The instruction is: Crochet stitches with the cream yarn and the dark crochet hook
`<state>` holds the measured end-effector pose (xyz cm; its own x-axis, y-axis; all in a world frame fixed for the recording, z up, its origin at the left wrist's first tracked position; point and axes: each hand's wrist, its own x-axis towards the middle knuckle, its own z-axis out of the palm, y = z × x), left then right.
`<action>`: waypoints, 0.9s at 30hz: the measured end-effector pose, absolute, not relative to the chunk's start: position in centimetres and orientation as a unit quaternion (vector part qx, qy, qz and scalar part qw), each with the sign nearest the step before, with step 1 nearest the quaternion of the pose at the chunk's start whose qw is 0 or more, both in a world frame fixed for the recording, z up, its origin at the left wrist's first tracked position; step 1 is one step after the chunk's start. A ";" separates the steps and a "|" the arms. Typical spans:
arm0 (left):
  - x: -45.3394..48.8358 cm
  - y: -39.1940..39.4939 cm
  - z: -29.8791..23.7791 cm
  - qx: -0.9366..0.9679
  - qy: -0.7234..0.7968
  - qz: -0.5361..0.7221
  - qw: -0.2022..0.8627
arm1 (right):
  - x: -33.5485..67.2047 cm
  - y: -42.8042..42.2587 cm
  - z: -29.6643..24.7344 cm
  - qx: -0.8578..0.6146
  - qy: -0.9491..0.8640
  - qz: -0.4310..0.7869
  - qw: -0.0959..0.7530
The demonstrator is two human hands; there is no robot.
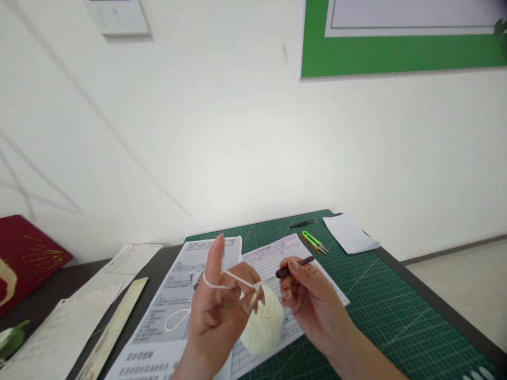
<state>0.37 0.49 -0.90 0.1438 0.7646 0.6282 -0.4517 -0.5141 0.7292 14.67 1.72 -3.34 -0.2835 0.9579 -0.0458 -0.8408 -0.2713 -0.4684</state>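
1. Leftward, our left hand [222, 311] pinches white yarn [217, 286] looped round its raised index finger [215, 258].
2. Between our hands, a yarn ball [264, 324] sits on lined paper [291, 247].
3. Our right hand [311, 293] holds a dark-handled hook [282, 272], tip near the yarn.

Crm yarn [264, 326], dk-handled hook [293, 267] aslant

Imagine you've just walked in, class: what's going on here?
A person's left hand pinches white yarn, looped around its raised index finger. The right hand holds a brown-handled tool, its shaft pointing toward the pinched yarn. A yarn ball sits on a lined sheet; green snips lie on the cutting mat.
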 end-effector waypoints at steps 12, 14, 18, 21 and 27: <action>-0.3 -0.1 -0.9 0.749 0.194 0.599 0.207 | 14.7 1.9 -3.7 -0.133 -0.188 0.793 0.564; -0.4 -0.4 -1.1 0.747 0.230 0.593 0.195 | 14.8 1.8 -3.6 -0.136 -0.195 0.790 0.565; -0.7 -0.7 -1.2 0.755 0.253 0.587 0.148 | 14.9 1.8 -3.5 -0.142 -0.211 0.785 0.565; -0.9 -0.8 -1.2 0.751 0.256 0.596 0.122 | 15.0 1.9 -3.4 -0.146 -0.222 0.781 0.565; -0.8 -1.1 -1.3 0.747 0.261 0.597 0.133 | 15.1 1.9 -3.1 -0.158 -0.221 0.780 0.564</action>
